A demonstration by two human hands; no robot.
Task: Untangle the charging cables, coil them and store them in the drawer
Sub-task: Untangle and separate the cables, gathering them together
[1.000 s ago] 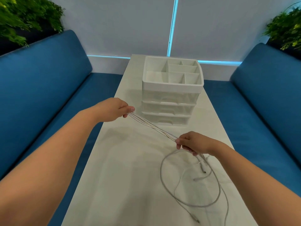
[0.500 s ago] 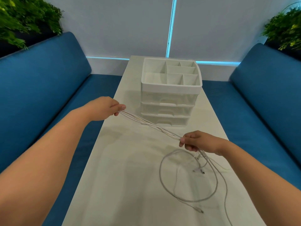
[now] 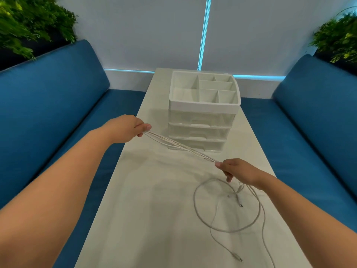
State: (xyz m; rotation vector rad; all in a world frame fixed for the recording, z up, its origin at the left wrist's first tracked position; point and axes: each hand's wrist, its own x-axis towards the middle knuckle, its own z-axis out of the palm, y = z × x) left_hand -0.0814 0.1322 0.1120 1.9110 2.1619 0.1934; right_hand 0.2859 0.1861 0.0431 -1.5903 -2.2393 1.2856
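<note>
Several thin white charging cables [image 3: 179, 147] stretch taut in a bundle between my two hands above the white table [image 3: 146, 209]. My left hand [image 3: 127, 130] pinches one end of the bundle at the table's left edge. My right hand [image 3: 237, 171] grips the bundle lower right. Below my right hand the cables fall into a loose loop [image 3: 226, 206] on the table, with plug ends lying free. Behind them stands a white drawer unit [image 3: 202, 128] with three shut drawers and a divided tray on top.
Blue sofas flank the narrow table on the left [image 3: 48, 105] and right [image 3: 313, 117]. Green plants [image 3: 29, 26] sit behind the sofa backs in both corners. A white wall with a lit blue strip closes the far end.
Both hands have stayed on the cable bundle. My left hand drifted left, then back a little; my right hand shifted slightly right and the loose loop settled on the table.
</note>
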